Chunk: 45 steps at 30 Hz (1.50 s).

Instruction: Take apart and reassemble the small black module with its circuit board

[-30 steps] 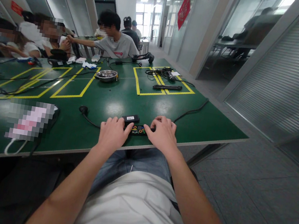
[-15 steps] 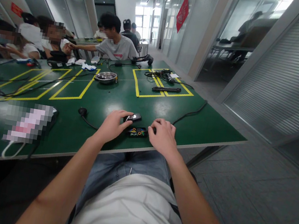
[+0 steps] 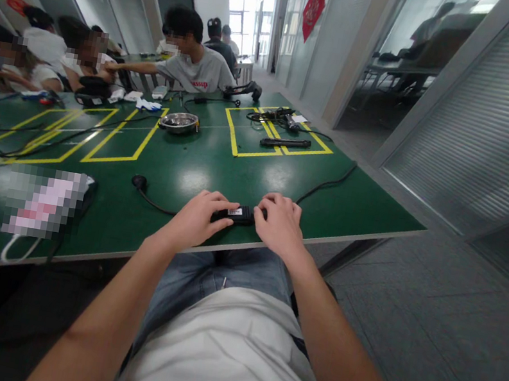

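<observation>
A black case with a white label [image 3: 237,214] lies near the table's front edge, its cover over the lower half, so the inside is hidden. My left hand [image 3: 198,219] grips the cover's left end between thumb and fingers. At the right end, my right hand [image 3: 278,224] has its fingers bent together around the place where the cable meets the case. One black cable [image 3: 326,187] runs from there to the back right. On the left, another cable leads out from under my left hand to a black plug [image 3: 139,182].
The green table [image 3: 209,167] bears a steel bowl [image 3: 180,123], a black bar [image 3: 286,143] and tangled cables within yellow tape. A pixelated pink item [image 3: 44,204] lies at the left. Several people sit across and beyond the table.
The cover in my left hand has come down onto the open lower half, hiding the circuit parts that showed before. My right hand has stayed at the right end. The view has tilted slightly.
</observation>
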Available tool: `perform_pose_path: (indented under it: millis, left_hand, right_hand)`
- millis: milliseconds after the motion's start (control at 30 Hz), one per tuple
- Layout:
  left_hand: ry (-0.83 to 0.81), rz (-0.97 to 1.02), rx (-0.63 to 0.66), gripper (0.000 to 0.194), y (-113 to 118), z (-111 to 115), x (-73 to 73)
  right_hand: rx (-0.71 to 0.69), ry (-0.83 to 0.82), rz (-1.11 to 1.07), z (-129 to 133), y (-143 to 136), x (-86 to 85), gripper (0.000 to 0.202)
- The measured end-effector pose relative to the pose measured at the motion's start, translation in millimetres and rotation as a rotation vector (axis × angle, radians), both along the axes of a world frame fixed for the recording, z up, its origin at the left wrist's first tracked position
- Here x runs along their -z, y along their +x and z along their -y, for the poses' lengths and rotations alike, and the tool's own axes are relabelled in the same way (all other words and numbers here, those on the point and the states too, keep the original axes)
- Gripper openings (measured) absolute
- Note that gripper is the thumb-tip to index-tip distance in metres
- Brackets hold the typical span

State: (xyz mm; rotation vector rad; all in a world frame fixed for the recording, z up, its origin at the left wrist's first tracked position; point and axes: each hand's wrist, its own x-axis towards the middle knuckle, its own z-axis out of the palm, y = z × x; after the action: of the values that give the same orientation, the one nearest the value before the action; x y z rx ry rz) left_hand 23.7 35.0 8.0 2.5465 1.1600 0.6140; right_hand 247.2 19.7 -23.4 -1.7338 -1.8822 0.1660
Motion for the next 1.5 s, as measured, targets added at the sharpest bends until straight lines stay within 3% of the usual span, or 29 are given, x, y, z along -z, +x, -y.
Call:
perform_pose_path:
  millis: [200,333,400,533,600,700,867,1500]
  left_hand:
    - [-0.112,0.084,-0.006,0.033,-2,-8,-2.2]
    - [-0.117,0.222,-0.263,0.031,-3,-19,2.1]
    - [-0.052,0.147,-0.377,0.021,-2,-24,4.3]
    - [0.005,-0.029,-0.387,0.007,3,-19,3.2]
    - [0.076,-0.046,-0.432,0.014,7,-9,0.0]
    - [0.104,-0.169,-0.606,0.032,15,10,-4.8]
    - [0.047,-0.394,-0.610,0.051,21,23,-6.3]
    - [-0.061,-0.399,-0.541,0.061,14,12,-9.2]
  right_hand:
    - [0.003,0.018,0.008,-1,0,2.5,0.024]
    - [0.009,0.029,-0.002,-1,-1,3.1,0.025]
    - [0.011,0.031,-0.007,-1,-1,2.7,0.026]
    - [0.019,0.029,-0.006,0,-3,1.6,0.029]
    - [0.028,0.030,0.007,1,-4,1.4,0.031]
    - [0.037,0.040,0.027,3,-6,1.6,0.031]
    - [0.039,0.079,0.009,2,-5,3.0,0.034]
    - [0.033,0.032,-0.057,2,-4,0.2,0.030]
